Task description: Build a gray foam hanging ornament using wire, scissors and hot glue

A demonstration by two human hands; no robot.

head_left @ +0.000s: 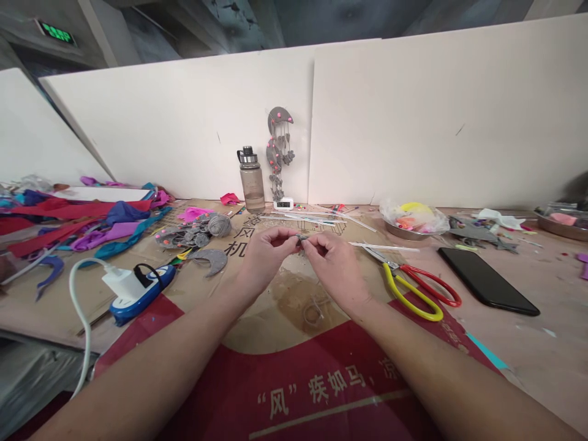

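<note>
My left hand and my right hand meet over the cardboard sheet, fingertips pinched close together. Between them is a small dark grey piece, mostly covered by the fingers; it looks like felt, though its shape is hidden. A thin clear loop of thread lies on the cardboard below the hands. To the left rest a grey felt crescent, a pile of grey felt pieces with pink dots and a ball of grey yarn. Scissors with red and yellow handles lie beside my right hand.
A water bottle and a grey hanging ornament stand by the white panel. On the right are a phone and a bowl. A power strip and coloured fabric strips lie left. White sticks lie behind.
</note>
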